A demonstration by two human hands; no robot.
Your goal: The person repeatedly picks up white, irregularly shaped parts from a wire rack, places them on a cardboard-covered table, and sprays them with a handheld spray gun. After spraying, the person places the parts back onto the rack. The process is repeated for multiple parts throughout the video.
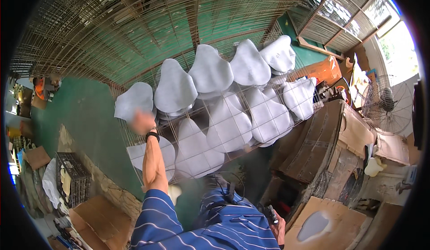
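Observation:
My left hand [142, 121] reaches out to the wire rack [172, 123], blurred, over the lower edge of a light grey, rounded flat piece [134, 100] at the rack's left end. Whether its fingers grip that piece cannot be made out. Two rows of similar pear-shaped grey pieces [210, 68] lie on the rack, some overlapping. Low at the right, my right hand [278, 228] is closed round a dark handheld tool [271, 215], partly hidden by my body; its exact kind is unclear. Another grey piece [314, 226] lies on cardboard beside that hand.
Tall stacked wire racks [148, 26] stand beyond. A cardboard-covered bench [313, 147] and a caged fan [386, 102] are at my right. On the left are a black crate [74, 178] and an open cardboard box [101, 223] beside the green floor [85, 111].

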